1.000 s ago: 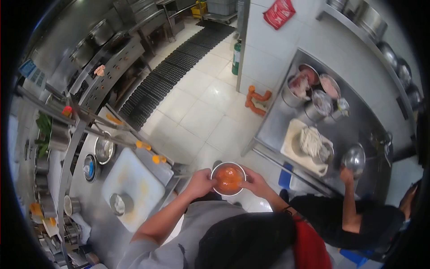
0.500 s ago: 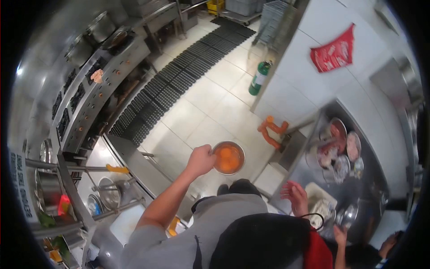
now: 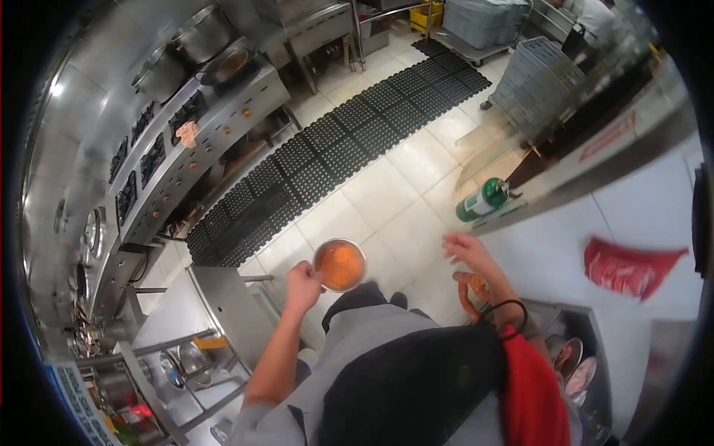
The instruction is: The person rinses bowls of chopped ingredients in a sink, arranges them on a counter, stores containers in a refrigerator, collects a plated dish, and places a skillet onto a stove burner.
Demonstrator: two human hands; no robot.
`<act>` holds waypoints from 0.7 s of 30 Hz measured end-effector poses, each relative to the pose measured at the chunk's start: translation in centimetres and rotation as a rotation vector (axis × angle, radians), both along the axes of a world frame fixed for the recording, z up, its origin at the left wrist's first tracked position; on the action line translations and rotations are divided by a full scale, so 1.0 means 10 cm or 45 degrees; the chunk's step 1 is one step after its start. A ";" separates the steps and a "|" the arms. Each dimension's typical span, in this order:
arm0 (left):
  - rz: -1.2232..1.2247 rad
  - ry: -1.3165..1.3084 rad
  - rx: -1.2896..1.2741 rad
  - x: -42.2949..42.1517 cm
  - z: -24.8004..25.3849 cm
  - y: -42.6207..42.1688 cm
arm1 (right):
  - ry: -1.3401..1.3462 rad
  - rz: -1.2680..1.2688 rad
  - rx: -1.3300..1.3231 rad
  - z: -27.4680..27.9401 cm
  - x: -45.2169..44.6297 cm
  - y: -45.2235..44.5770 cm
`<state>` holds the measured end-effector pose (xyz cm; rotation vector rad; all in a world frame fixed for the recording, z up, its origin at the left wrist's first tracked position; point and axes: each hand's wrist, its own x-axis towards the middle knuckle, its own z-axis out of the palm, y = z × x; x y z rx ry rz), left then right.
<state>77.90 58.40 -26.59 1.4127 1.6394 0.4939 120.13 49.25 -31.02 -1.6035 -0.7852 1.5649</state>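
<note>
And round they swing! The view has turned from the counter [image 3: 604, 412] at lower right, bringing more of the stove and black mat into sight, and the right hand [image 3: 467, 251] has come up from beside that counter to hang out over the floor [image 3: 387, 195]. The metal bowl [image 3: 360, 262] has shifted to the left of the view, and the left hand [image 3: 303, 288] is still on it: fingers clamped on the near left side of its rim, the bowl held up above the floor in front of the body. Inside, bright orange contents [image 3: 343, 260], a rounded lump showing on top.

Over to the right hand, and it's holding nothing: fingers loosely apart, a touch blurred, nearest the green cylinder [image 3: 482, 201] and the curved orange-brown object [image 3: 465, 297]. A black band [image 3: 513, 303] loops at that wrist, with red cloth [image 3: 529, 394] beside the black garment.

Beyond the bowl, the black mat [image 3: 327, 165] runs diagonally along the stove [image 3: 172, 177], where a pinkish cloth [image 3: 186, 134] lies on the front edge and big pots [image 3: 202, 36] stand at the back. A red packet [image 3: 628, 269] shows against the white wall.
</note>
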 end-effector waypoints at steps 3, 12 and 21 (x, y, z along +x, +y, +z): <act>0.133 -0.031 -0.014 0.14 -0.06 0.56 | -0.224 0.119 -0.107 -0.47 0.55 0.96; 0.043 -0.075 -0.054 1.26 -0.79 3.17 | -0.584 0.290 -0.633 -1.72 1.81 0.98; -0.055 -0.085 0.098 3.15 -0.39 5.90 | -0.567 0.213 -0.788 -1.59 2.88 2.60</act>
